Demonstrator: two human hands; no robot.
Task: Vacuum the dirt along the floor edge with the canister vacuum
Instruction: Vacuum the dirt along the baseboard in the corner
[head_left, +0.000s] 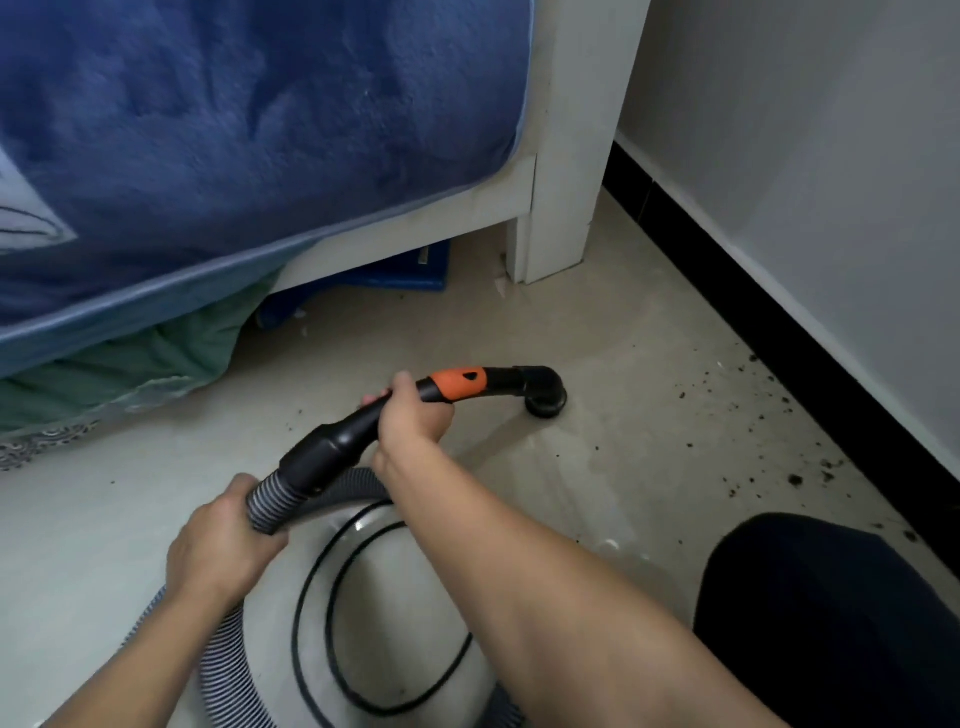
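My right hand (413, 418) grips the black vacuum handle just behind its orange grip (457, 383). The round black nozzle (544, 399) at its tip rests on the pale floor. My left hand (218, 545) holds the grey ribbed hose (267, 501) where it joins the handle. Dark dirt crumbs (795, 480) lie scattered along the black skirting (779, 332) to the right of the nozzle, apart from it. A black power cord (311, 587) loops on the floor under my arms.
A white bed frame leg (558, 208) stands ahead, with a blue blanket (249, 130) hanging over the bed at left. Green cloth (130, 364) and a blue item (405, 270) sit under the bed. My dark-clad knee (831, 613) is at lower right beside the grey wall (831, 156).
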